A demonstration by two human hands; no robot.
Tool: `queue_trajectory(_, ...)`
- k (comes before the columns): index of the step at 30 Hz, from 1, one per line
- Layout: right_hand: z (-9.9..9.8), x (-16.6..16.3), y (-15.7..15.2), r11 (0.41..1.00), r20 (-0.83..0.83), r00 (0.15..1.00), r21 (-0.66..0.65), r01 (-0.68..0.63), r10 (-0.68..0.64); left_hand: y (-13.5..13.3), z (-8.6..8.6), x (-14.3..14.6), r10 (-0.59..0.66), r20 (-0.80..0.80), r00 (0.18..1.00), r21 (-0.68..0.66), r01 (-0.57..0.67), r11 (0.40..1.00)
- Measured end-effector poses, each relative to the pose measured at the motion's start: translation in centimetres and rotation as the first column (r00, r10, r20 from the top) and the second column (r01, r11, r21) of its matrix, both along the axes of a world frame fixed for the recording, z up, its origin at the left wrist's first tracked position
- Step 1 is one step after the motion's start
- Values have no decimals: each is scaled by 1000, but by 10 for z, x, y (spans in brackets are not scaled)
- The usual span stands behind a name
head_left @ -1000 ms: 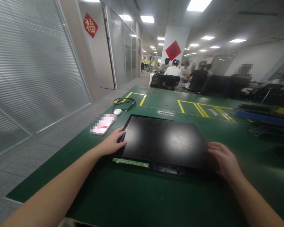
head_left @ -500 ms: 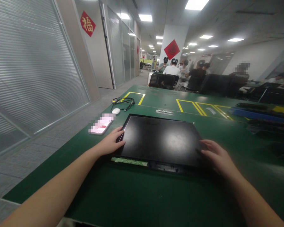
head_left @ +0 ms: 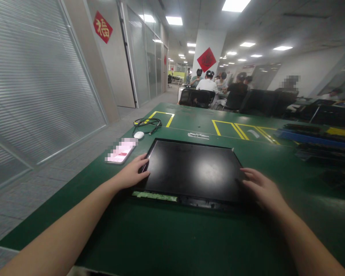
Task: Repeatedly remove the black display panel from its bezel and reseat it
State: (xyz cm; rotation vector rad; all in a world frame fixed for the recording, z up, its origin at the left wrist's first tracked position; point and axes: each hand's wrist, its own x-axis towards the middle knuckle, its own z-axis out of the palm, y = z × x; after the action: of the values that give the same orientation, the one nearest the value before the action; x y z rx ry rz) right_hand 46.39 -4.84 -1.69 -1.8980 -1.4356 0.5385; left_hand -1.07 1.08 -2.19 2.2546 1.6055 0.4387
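A black LCD display panel (head_left: 189,168) lies face up on the green table (head_left: 172,245), its dark surface reflecting two bright patches. Along its near edge runs a narrow green circuit board (head_left: 154,196). My left hand (head_left: 132,172) grips the panel's left edge, thumb resting over the border and fingers along the side. At the opposite edge, my right hand (head_left: 261,188) holds the panel with its fingertips and thumb. The undersides of both grips are hidden.
Left of the panel lie a phone (head_left: 121,151), a white mouse-like object (head_left: 139,135) and a coiled black cable (head_left: 147,123). Small pale strips (head_left: 198,136) lie behind it. Dark parts and a blue tray (head_left: 301,137) are stacked at right. People sit farther back.
The whole view has shifted slightly, so everything appears a little farther left. Both hands keep the same hold on the panel, which has not visibly moved on the table.
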Motion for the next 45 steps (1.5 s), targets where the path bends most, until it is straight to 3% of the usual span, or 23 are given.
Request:
queue_trajectory(7, 0, 1, 1, 998, 162, 985, -15, -65, 66, 2, -4, -1, 12, 5, 1000, 20, -12, 1000)
queue_trajectory(14, 2, -23, -5, 971, 250, 939, -11, -239, 234, 1, -2, -1, 9, -2, 1000, 20, -9, 1000)
queue_trajectory(19, 4, -13, -5, 994, 253, 964, 60, -96, 78, 1, -3, -2, -2, -3, 1000, 31, 2, 1000)
queue_trajectory(24, -4, 7, 2, 998, 229, 973, 47, 29, -39, -1, -2, -2, -28, -22, 999, 64, 30, 997)
queue_trajectory(28, -11, 14, 6, 1000, 282, 959, -4, 22, -20, -4, 6, -6, -95, -63, 993, 128, 103, 986)
queue_trajectory(33, -19, 18, 9, 996, 326, 943, -85, -33, 59, -13, 21, -9, -230, -94, 968, 9, 232, 973)
queue_trajectory(39, -20, 19, 8, 995, 396, 916, -97, -34, 70, -21, 35, -8, -273, -58, 960, -114, 265, 957)
queue_trajectory(45, -24, 24, 9, 996, 367, 926, -66, -64, 84, -20, 36, -9, -287, -40, 957, -106, 282, 954)
